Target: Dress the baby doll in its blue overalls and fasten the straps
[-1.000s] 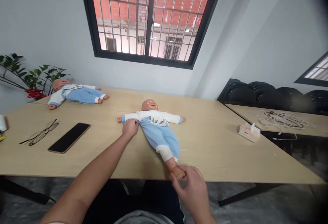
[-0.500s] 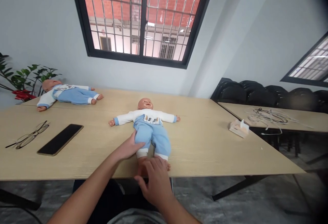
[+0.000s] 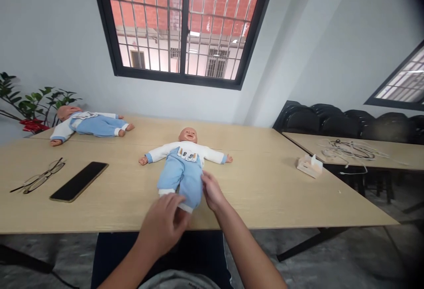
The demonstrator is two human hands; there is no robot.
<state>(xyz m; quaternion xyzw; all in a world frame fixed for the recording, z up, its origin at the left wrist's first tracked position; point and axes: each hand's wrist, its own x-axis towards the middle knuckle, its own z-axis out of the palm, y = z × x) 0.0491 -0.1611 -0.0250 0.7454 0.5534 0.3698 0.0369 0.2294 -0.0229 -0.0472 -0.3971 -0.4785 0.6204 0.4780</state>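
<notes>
A baby doll point(image 3: 185, 156) in a white top and light blue trousers lies on its back on the wooden table point(image 3: 271, 192), arms spread, legs angled toward the near edge. My left hand point(image 3: 163, 223) is curled over the doll's feet at the table edge and hides them. My right hand point(image 3: 212, 189) rests with fingers stretched against the side of the doll's trouser leg.
A second dressed doll point(image 3: 89, 123) lies at the far left by a potted plant point(image 3: 36, 103). Glasses point(image 3: 38, 176) and a black phone point(image 3: 79, 181) lie on the left. A small tissue box point(image 3: 309, 165) sits right; cables point(image 3: 351, 150) lie on another table before black chairs point(image 3: 347, 123).
My left hand dropped from the doll's hip to its feet. My right hand left the feet and went up to the trouser leg's side. The doll's legs swung left.
</notes>
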